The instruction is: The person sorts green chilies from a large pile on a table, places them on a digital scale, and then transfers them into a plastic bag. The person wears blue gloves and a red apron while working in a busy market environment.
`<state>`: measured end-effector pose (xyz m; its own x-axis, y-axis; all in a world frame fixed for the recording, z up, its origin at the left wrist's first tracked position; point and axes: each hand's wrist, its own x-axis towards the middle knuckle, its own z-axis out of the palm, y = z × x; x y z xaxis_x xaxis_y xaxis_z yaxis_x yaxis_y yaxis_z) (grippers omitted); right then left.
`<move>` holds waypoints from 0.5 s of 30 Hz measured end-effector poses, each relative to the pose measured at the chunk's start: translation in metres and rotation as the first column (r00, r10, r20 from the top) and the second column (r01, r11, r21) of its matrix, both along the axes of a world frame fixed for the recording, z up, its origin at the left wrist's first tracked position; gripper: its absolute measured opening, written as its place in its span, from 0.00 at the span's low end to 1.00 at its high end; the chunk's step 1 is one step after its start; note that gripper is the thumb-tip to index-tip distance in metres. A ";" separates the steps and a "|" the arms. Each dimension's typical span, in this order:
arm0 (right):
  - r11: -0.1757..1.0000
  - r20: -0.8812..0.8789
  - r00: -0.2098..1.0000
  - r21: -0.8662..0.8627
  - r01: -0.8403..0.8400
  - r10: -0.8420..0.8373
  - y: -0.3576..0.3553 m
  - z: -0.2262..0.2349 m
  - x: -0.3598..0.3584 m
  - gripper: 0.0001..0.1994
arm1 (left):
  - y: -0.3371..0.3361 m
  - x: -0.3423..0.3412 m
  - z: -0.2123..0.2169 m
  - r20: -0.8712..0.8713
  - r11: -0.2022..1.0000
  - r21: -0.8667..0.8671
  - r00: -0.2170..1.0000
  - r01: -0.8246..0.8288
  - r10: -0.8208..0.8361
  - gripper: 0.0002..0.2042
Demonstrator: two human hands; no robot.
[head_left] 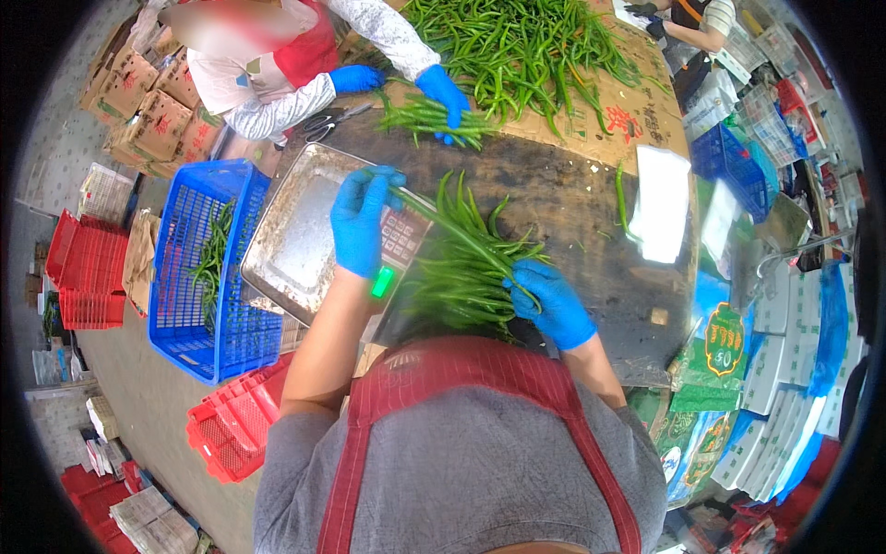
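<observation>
My left hand [362,220], in a blue glove, is closed with its fingers pinched over the far edge of the digital scale [293,222]. From it a long, thin green strip [452,229] runs slantwise to my right hand [552,303], also blue-gloved, whose fingers are closed round the lower end. I cannot make out exactly what the strip is made of. Beneath it, a heap of green chili peppers [461,291] lies on the dark table in front of my apron. My right hand touches the right side of this heap.
Across the table a co-worker's blue-gloved hand [445,97] rests on a small bunch of chilies, near scissors [323,122]. A big chili pile [526,55] covers cardboard beyond. Left stands a blue crate [189,305]; right lie white sheets [661,203] and a single chili [620,198].
</observation>
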<state>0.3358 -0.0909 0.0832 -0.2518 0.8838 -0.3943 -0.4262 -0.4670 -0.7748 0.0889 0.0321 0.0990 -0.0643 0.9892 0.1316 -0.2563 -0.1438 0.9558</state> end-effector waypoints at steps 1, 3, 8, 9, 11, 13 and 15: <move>0.999 0.092 0.996 0.051 -0.011 0.006 0.002 -0.001 -0.003 0.07 | -0.003 -0.001 0.006 -0.001 1.000 0.010 1.000 -0.006 0.006 0.06; 0.993 0.224 0.974 0.120 0.001 -0.028 0.005 -0.014 -0.005 0.06 | -0.002 -0.010 0.008 -0.037 0.995 0.088 0.998 -0.047 0.050 0.06; 0.975 0.309 0.945 0.218 0.042 -0.110 0.008 -0.028 -0.003 0.03 | 0.004 -0.067 0.026 -0.090 0.888 0.327 0.925 -0.322 0.368 0.07; 0.973 0.338 0.932 0.225 0.057 -0.133 0.007 -0.028 -0.004 0.03 | 0.013 -0.097 0.031 -0.115 0.831 0.391 0.875 -0.395 0.470 0.10; 0.971 0.361 0.922 0.230 0.059 -0.141 0.005 -0.029 -0.004 0.02 | 0.017 -0.144 0.048 -0.137 0.697 0.400 0.713 -0.595 0.687 0.27; 0.972 0.352 0.927 0.230 0.047 -0.128 0.007 -0.033 -0.003 0.02 | 0.007 -0.183 0.053 -0.041 0.699 0.186 0.705 -0.691 0.708 0.35; 0.973 0.336 0.934 0.227 0.048 -0.124 0.008 -0.036 -0.004 0.02 | -0.003 -0.213 0.037 -0.089 0.664 0.242 0.666 -0.707 0.741 0.28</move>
<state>0.3322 -0.0826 0.0476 -0.0533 0.9683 -0.2442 -0.1454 -0.2494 -0.9574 -0.1239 0.0295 0.1358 -0.7109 0.5967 0.3723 0.1588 -0.3795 0.9115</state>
